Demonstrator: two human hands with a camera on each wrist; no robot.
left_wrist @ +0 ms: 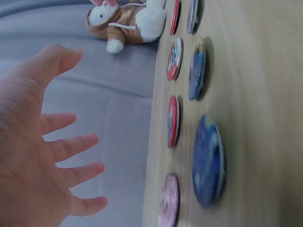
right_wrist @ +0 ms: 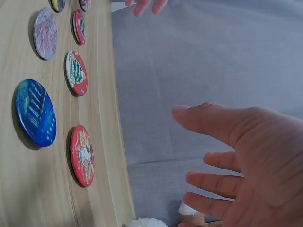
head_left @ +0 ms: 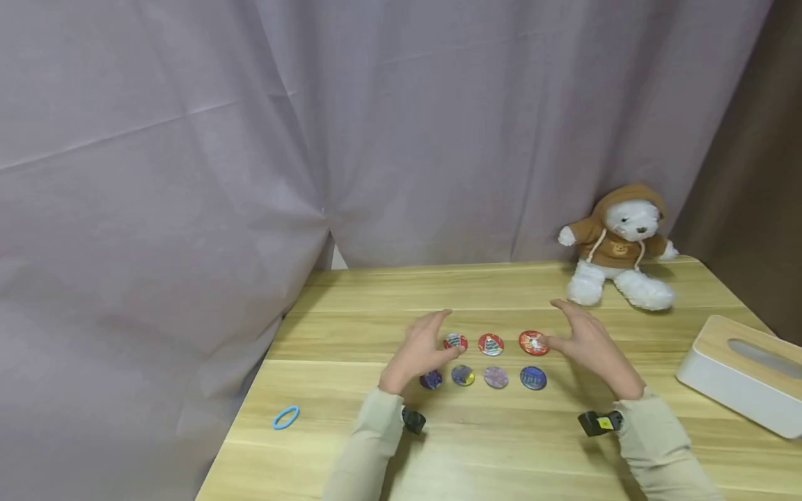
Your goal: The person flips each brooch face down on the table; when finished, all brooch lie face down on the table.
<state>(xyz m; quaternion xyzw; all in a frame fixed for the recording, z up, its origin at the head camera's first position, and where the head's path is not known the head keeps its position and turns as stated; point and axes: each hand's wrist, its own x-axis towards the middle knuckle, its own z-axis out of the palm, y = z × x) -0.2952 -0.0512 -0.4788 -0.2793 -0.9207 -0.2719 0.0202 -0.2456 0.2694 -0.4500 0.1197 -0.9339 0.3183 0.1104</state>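
Observation:
Several round button badges lie in two rows on the wooden table. Farther from me are two red badges with a striped tree, one beside my left thumb (head_left: 455,342) and the other the middle tree badge (head_left: 491,344), plus a red badge with a white figure (head_left: 534,342). The nearer row has a dark blue badge (head_left: 431,379), a blue-and-yellow badge (head_left: 463,376), a lilac badge (head_left: 496,377) and a bright blue badge (head_left: 533,378). A pink badge (left_wrist: 168,203) is hidden behind my left hand (head_left: 416,355) in the head view. That hand and my right hand (head_left: 592,344) hover at either end, fingers spread, holding nothing.
A white plush bear (head_left: 620,247) in a brown hoodie sits at the back right. Right of my arm stands a white tissue box (head_left: 739,379) with a wooden lid. On the left lies a blue ring (head_left: 285,417). Grey curtain (head_left: 426,139) hangs behind the table.

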